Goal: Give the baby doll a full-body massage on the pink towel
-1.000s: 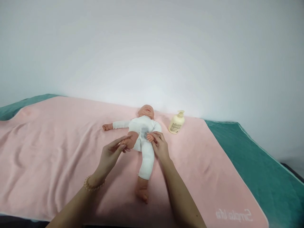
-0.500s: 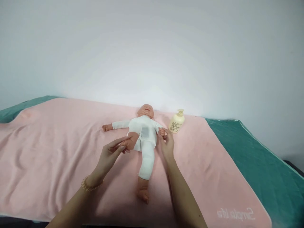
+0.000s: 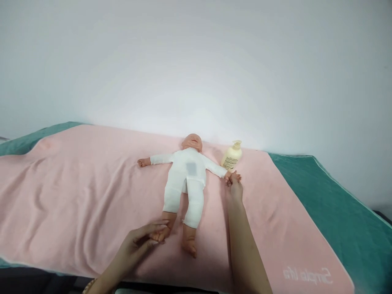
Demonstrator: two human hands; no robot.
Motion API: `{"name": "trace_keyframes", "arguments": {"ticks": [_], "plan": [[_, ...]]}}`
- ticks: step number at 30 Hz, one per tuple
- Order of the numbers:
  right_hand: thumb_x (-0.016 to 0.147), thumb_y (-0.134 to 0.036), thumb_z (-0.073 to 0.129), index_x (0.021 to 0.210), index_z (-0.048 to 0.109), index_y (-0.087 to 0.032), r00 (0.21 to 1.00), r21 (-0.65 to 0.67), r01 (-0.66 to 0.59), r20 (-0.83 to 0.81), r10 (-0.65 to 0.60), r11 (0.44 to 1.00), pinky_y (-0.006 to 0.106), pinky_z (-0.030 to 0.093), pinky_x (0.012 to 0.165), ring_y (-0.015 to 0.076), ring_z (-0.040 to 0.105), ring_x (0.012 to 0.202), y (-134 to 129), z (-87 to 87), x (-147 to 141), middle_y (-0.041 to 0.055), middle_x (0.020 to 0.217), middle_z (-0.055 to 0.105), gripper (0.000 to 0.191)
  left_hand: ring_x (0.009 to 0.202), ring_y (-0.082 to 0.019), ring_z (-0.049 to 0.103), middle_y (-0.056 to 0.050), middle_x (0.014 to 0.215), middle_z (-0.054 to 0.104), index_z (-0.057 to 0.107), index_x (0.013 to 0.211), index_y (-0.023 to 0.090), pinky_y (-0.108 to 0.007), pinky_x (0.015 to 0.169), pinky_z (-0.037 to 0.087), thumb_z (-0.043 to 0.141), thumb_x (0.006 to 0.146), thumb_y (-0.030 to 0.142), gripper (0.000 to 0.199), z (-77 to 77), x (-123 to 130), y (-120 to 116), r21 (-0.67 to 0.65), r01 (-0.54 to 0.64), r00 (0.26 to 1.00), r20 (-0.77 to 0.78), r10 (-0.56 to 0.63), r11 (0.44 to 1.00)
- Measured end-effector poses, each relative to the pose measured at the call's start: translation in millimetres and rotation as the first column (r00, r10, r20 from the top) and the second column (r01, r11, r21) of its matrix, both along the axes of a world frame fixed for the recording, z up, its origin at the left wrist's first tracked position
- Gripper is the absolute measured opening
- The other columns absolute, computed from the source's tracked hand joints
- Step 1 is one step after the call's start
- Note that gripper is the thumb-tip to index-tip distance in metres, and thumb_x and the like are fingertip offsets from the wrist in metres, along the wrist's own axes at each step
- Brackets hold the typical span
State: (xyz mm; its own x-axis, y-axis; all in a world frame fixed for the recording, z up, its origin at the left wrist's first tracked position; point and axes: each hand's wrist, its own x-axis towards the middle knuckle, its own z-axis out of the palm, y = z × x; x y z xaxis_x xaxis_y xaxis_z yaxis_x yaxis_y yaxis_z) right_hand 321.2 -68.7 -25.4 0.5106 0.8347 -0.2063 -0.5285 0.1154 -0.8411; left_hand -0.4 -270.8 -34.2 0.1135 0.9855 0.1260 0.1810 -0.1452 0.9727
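Observation:
A baby doll (image 3: pixel 183 171) with a white cloth body lies on its back, head toward the wall and feet toward me. A grey patch marks its belly. My left hand (image 3: pixel 143 239) is closed around the doll's foot (image 3: pixel 161 233) on the left side, thumb below and fingers above. On the right, my right hand (image 3: pixel 236 188) grips the doll's hand (image 3: pixel 229 176), with that arm stretched outward. Both doll legs point toward me, and its other arm reaches out to the left. Just behind my right hand stands a pale yellow pump bottle (image 3: pixel 232 158).
Under the doll is a pink blanket (image 3: pixel 92 183), wrinkled on the left, with mirrored lettering at its lower right corner. A green sheet (image 3: pixel 330 204) shows beneath it on both sides. Behind rises a plain pale wall (image 3: pixel 196 69).
The doll's left-side leg, bent up before, is now stretched down toward me with my left hand on its foot. My right hand has drawn the doll's arm outward to the right.

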Motion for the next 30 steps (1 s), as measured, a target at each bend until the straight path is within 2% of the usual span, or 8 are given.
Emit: {"name": "trace_keyframes", "arguments": {"ticks": [8, 13, 17, 20, 22, 25, 27, 30], "plan": [[0.081, -0.028, 0.069, 0.08, 0.053, -0.018, 0.999, 0.005, 0.007, 0.05, -0.007, 1.0, 0.015, 0.05, 0.053, 0.0065, 0.058, 0.057, 0.4, -3.8, 0.4, -0.003, 0.068, 0.061, 0.019, 0.11, -0.029, 0.064, -0.008, 0.112, 0.071, 0.076, 0.102, 0.027, -0.041, 0.094, 0.053, 0.062, 0.085, 0.032, 0.022, -13.9, -2.6, -4.7, 0.062, 0.106, 0.993, -0.06, -0.102, 0.992], [0.074, -0.026, 0.071, 0.085, 0.055, -0.017, 0.984, 0.016, 0.041, 0.175, -0.043, 0.999, 0.018, 0.05, 0.054, 0.0097, 0.061, 0.061, -1.5, 0.5, -3.7, -0.0026, 0.07, 0.062, 0.022, 0.103, -0.028, 0.068, -0.007, 0.111, 0.071, 0.077, 0.098, 0.027, -0.038, 0.088, 0.057, 0.067, 0.081, 0.033, 0.021, -3.6, -1.2, -1.7, 0.085, 0.044, 0.996, -0.087, -0.037, 0.995], [0.073, -0.029, 0.07, 0.103, 0.058, -0.017, 0.94, 0.121, 0.063, 0.326, -0.099, 0.991, 0.021, 0.052, 0.063, 0.0116, 0.063, 0.074, -10.9, 12.5, -26.6, 0.002, 0.093, 0.065, 0.034, 0.103, -0.029, 0.068, -0.007, 0.108, 0.072, 0.077, 0.096, 0.025, -0.035, 0.086, 0.058, 0.074, 0.074, 0.034, 0.024, 11.2, 0.5, 13.0, 0.092, -0.024, 0.998, -0.062, 0.03, 0.995], [0.08, -0.03, 0.062, 0.12, 0.056, -0.02, 0.819, 0.293, -0.055, 0.56, -0.125, 0.955, 0.025, 0.052, 0.07, 0.0144, 0.063, 0.088, -20.2, 20.7, -50.8, 0.0079, 0.117, 0.061, 0.041, 0.106, -0.029, 0.066, -0.008, 0.111, 0.072, 0.075, 0.096, 0.022, -0.037, 0.089, 0.057, 0.075, 0.073, 0.036, 0.027, 22.7, 5.2, 32.7, 0.112, -0.117, 0.993, -0.013, 0.12, 0.987], [0.083, -0.029, 0.059, 0.121, 0.058, -0.021, 0.691, 0.318, -0.181, 0.714, -0.11, 0.931, 0.026, 0.051, 0.073, 0.0155, 0.062, 0.092, -24.5, 22.9, -63.2, 0.0088, 0.12, 0.058, 0.039, 0.1, -0.029, 0.069, -0.009, 0.112, 0.071, 0.074, 0.096, 0.02, -0.039, 0.084, 0.059, 0.076, 0.072, 0.039, 0.031, 30.3, 10.8, 48.6, 0.101, -0.181, 0.983, 0.039, 0.178, 0.978], [0.085, -0.024, 0.056, 0.119, 0.062, -0.023, 0.441, 0.265, -0.382, 0.894, -0.077, 0.886, 0.027, 0.053, 0.074, 0.018, 0.061, 0.096, -26.7, 21.7, -72.2, 0.0081, 0.117, 0.058, 0.035, 0.08, -0.025, 0.072, -0.011, 0.111, 0.071, 0.071, 0.098, 0.016, -0.038, 0.073, 0.063, 0.076, 0.07, 0.043, 0.039, 41.3, 20.2, 74.2, 0.08, -0.217, 0.969, 0.141, 0.204, 0.973], [0.086, -0.02, 0.053, 0.12, 0.063, -0.026, 0.287, 0.213, -0.493, 0.955, -0.074, 0.844, 0.029, 0.055, 0.079, 0.0195, 0.06, 0.103, -26.4, 19.7, -74.0, 0.0071, 0.117, 0.058, 0.036, 0.075, -0.023, 0.072, -0.012, 0.113, 0.07, 0.07, 0.102, 0.015, -0.038, 0.071, 0.063, 0.077, 0.07, 0.043, 0.043, 47.1, 25.2, 90.9, 0.078, -0.212, 0.959, 0.208, 0.192, 0.974], [0.089, -0.018, 0.049, 0.123, 0.062, -0.028, 0.151, 0.154, -0.551, 0.985, -0.083, 0.82, 0.032, 0.053, 0.089, 0.0195, 0.059, 0.108, -26.2, 16.9, -75.8, 0.0063, 0.118, 0.058, 0.038, 0.078, -0.023, 0.072, -0.013, 0.115, 0.07, 0.069, 0.106, 0.014, -0.037, 0.072, 0.063, 0.077, 0.07, 0.042, 0.046, 51.2, 30.6, 111.5, 0.075, -0.218, 0.943, 0.273, 0.19, 0.973]]}}
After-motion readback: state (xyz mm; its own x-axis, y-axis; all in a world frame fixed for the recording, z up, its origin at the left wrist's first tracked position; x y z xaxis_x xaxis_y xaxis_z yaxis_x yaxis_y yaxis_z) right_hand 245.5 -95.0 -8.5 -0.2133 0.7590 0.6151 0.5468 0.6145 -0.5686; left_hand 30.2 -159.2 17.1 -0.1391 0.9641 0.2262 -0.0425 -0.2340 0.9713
